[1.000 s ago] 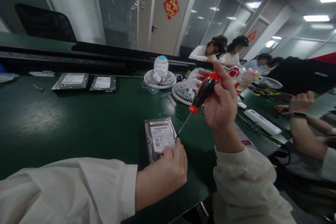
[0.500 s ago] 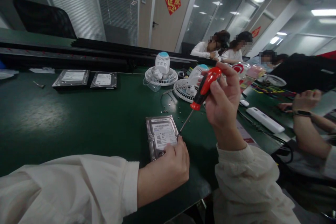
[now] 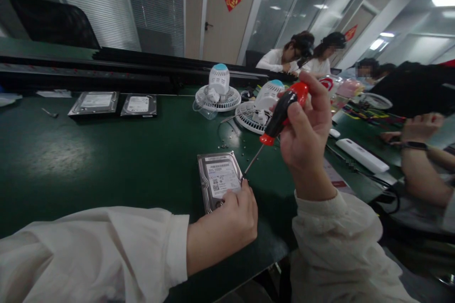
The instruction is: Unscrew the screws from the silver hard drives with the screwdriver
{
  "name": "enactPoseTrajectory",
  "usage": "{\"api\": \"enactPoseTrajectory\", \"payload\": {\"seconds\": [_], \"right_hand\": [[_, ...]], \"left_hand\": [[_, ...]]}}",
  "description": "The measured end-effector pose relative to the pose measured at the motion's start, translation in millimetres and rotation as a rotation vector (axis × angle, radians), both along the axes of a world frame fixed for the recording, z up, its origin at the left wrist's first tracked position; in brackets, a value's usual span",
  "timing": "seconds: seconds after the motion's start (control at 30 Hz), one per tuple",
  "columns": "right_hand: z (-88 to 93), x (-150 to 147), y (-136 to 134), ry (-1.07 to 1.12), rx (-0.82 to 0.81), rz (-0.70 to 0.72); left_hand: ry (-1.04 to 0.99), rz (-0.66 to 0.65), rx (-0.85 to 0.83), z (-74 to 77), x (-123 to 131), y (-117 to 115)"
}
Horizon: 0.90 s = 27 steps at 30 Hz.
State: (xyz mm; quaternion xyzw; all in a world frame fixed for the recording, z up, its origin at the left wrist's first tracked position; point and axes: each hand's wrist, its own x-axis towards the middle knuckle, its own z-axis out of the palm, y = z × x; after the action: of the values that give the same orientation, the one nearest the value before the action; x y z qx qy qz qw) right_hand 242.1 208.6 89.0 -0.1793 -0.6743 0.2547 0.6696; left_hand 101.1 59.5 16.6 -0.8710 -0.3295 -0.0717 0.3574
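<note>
A silver hard drive (image 3: 222, 177) with a white label lies on the green table. My left hand (image 3: 232, 213) is closed over its near right part, fingertips along the right edge. My right hand (image 3: 307, 130) is wrapped around the red and black handle of a screwdriver (image 3: 280, 113). The shaft slants down to the left. Its tip meets the drive's right edge beside my left fingertips, which partly hide the spot. Several small screws (image 3: 222, 146) are scattered just beyond the drive.
Two more hard drives (image 3: 95, 102) lie at the back left. Two white fans (image 3: 219, 87) with blue tops stand beyond the screws. To the right are a white power strip (image 3: 362, 155) and another person's arm (image 3: 423, 161). Other people sit farther back.
The view has shifted slightly. The screwdriver handle has turned a little in my right hand, showing more of its black side. My left hand stays on the hard drive.
</note>
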Motion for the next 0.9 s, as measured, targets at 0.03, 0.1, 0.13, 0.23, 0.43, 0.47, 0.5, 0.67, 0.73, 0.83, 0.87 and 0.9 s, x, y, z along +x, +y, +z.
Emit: {"api": "enactPoseTrajectory", "payload": {"seconds": [0.03,0.1,0.13,0.23,0.43,0.47,0.5,0.67,0.73,0.83,0.87,0.9], "right_hand": [[-0.7,0.1,0.8,0.019,0.018,-0.033],[-0.9,0.5,1.1,0.050,0.031,-0.062],[-0.4,0.9,0.8,0.055,0.019,-0.049],[1.8,1.4,-0.7,0.031,-0.038,0.072],[0.5,-1.3,-0.8,0.052,0.019,0.044],[0.2,-1.6,-0.9,0.068,0.037,0.025],[0.3,-1.7,-1.3,0.084,0.044,0.014],[3.2,-0.3,-5.3,0.078,-0.039,0.114],[3.6,-0.1,-6.1,0.062,-0.064,0.124],[3.2,-0.9,-5.4,0.106,-0.031,0.028],[3.1,-1.1,-4.9,0.126,-0.010,-0.007],[3.0,-1.2,-4.6,0.142,0.010,-0.030]], "left_hand": [[-0.003,0.001,0.003,0.0,-0.1,0.2],[-0.005,-0.003,0.012,0.0,-0.5,0.4],[-0.005,-0.004,0.016,0.1,-0.7,0.4],[0.000,-0.006,0.018,0.4,-1.4,-0.1],[0.019,0.003,0.009,3.0,-1.9,-2.0],[0.020,0.003,0.009,3.3,-2.0,-2.1],[0.022,0.002,0.007,3.5,-2.0,-2.1],[0.013,0.002,0.020,2.0,-2.3,-0.9],[0.008,-0.004,0.023,1.4,-2.3,-0.1],[0.013,-0.004,0.022,1.1,-1.9,0.5],[0.013,-0.005,0.023,1.0,-1.7,0.4],[0.013,-0.005,0.025,0.8,-1.5,0.3]]}}
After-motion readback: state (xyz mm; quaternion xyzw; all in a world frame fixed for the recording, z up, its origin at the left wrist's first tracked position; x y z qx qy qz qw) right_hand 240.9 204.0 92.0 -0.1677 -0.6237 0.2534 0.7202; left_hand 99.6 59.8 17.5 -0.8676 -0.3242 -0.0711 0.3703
